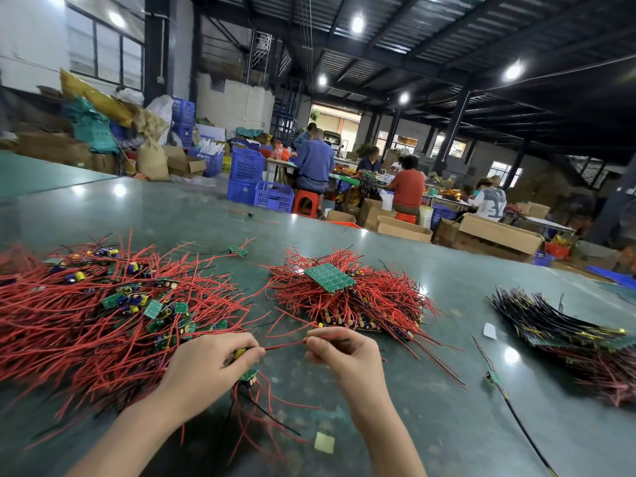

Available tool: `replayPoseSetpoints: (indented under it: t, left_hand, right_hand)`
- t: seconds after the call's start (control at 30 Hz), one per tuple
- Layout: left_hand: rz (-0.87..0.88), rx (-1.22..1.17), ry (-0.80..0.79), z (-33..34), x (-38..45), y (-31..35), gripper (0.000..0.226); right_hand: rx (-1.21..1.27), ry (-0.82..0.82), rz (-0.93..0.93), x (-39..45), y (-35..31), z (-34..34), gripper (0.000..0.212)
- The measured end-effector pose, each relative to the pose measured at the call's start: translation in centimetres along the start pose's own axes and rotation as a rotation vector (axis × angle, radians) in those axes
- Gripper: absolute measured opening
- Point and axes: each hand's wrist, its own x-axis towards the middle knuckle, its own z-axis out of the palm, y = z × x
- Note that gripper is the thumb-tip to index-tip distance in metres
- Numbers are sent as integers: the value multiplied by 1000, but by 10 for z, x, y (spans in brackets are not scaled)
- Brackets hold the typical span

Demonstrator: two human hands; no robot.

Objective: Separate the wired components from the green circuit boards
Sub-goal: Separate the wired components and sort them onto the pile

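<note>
Small green boards w/ red wires (103,304) heaped left; bigger green panel (329,277) atop center wire pile (347,304).

- I see the green tabletop (430,425) shining under ceiling lamps (357,24).
- A small pale square scrap (324,443) lies on it near me; a white scrap (489,331) lies further right.
- Beyond the far edge, blue plastic crates (256,180) stand stacked beside a red stool (305,202).
- Open cardboard boxes (495,235) sit on the floor to the right.
- Several people sit at far tables, one in a blue shirt (315,160), one in red (409,191).
- Sacks and bags (103,115) pile against the left wall.
</note>
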Motion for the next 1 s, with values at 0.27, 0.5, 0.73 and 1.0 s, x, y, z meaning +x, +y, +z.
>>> replayPoseSetpoints:
  t: [0.27,0.5,0.73,1.0]
  left_hand:
    - [-12,-39,-6,-4,1,-2,32]
    - [-23,-139,-23,-5,2,-2,20]
    - [-84,-731,-277,-2,6,4,29]
    - [-116,-835,-319,1,7,8,27]
  right_hand:
    - [44,-89,32,-1,-4,-3,23]
    - [151,33,14,1,-1,-2,15]
    - [388,104,41,4,1,-1,21]
    - [163,357,-103,5,11,2,26]
